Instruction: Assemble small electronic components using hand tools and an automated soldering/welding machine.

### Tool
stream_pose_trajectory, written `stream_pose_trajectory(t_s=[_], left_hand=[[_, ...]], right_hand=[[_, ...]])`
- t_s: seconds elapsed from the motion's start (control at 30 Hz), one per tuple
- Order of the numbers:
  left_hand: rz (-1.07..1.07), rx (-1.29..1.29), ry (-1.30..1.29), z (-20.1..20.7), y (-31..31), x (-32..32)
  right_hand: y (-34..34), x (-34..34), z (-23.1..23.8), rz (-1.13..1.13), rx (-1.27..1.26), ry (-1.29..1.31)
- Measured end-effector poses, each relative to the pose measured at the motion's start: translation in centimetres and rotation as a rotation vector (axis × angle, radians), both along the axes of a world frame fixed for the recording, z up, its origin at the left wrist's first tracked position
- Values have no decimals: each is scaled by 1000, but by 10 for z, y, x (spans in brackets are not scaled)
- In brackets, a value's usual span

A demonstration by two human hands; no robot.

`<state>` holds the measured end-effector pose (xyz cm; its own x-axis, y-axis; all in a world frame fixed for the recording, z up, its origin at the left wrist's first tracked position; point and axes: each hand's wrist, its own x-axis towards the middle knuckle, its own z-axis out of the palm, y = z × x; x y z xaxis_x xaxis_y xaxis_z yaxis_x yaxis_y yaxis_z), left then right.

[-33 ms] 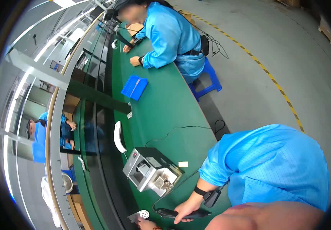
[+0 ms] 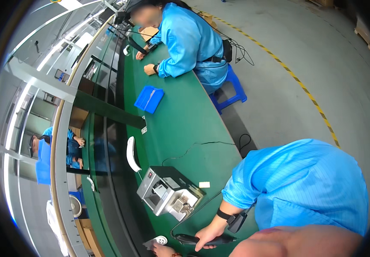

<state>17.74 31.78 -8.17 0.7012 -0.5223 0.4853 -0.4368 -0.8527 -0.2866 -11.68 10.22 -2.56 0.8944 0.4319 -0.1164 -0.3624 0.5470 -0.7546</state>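
My right hand (image 2: 209,234) is wrapped round a black corded electric screwdriver (image 2: 186,239), which lies almost level over the bench, its thin tip toward the right and its cord at the left. At the lower edge my left hand (image 2: 164,251) shows only in part. Its fingers are bent at a thin grey flat piece (image 2: 150,244), beside a small white spoked wheel (image 2: 161,240); what they grip is mostly hidden. Just beyond the hands stands a black and silver box-shaped machine (image 2: 170,190), perhaps a screw feeder, with its front tray toward me.
A yellow label (image 2: 204,184) and a curved white part (image 2: 132,155) lie near the machine on the green bench (image 2: 185,124). Farther off are a blue bin (image 2: 149,99) and a co-worker in blue (image 2: 191,38). A dark post (image 2: 108,109) rises at left; a thin cable crosses the bench.
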Motion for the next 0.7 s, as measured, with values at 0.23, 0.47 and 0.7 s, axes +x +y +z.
stream_pose_trajectory(t_s=[0.23,0.47,0.7], left_hand=[[134,115,98,63,-87,-76],[-76,-500,-417,164,-63,-180],[-24,-637,290,171,-52,-316]], right_hand=[[-1,-3,-7,-62,-59,48],[4,6,-9,65,27,56],[-20,15,-25,-44,14,164]])
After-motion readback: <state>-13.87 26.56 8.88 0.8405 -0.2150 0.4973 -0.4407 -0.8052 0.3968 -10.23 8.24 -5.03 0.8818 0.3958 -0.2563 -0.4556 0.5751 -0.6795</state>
